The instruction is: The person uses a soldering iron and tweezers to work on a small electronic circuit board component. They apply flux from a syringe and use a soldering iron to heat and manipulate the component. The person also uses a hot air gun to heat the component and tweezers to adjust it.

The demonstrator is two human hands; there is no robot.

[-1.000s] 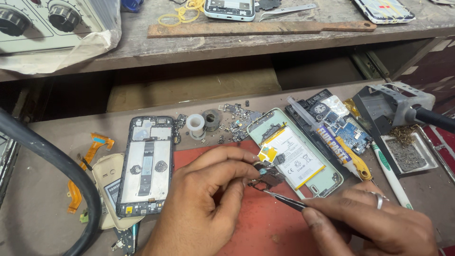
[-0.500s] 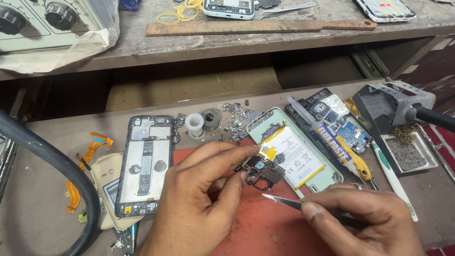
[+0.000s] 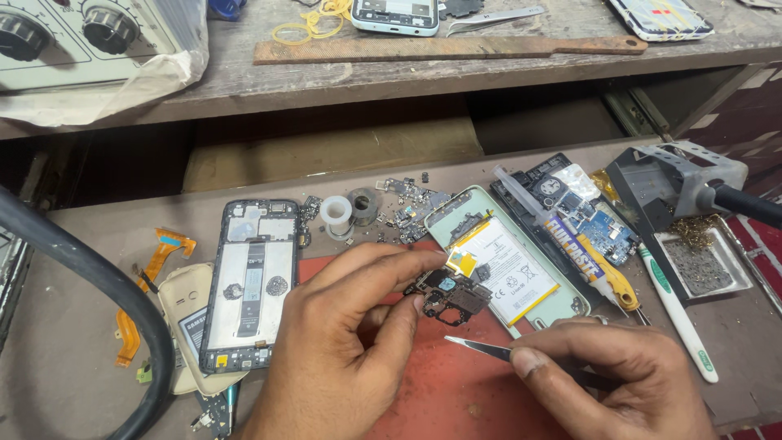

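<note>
Head view: left hand (image 3: 342,342) pinches a dark circuit board (image 3: 450,295); right hand (image 3: 627,379) grips tweezers (image 3: 481,349) just beside it

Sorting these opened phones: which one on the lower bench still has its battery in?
The pale green phone right of the left hand; its white battery shows, unlike the black-framed one.

1 head-worn view, looking steeply down and forward from close above the workbench (image 3: 98,244), both hands at the bottom edge, the raised shelf (image 3: 489,73) across the top, no 2nd view to overlap
</note>
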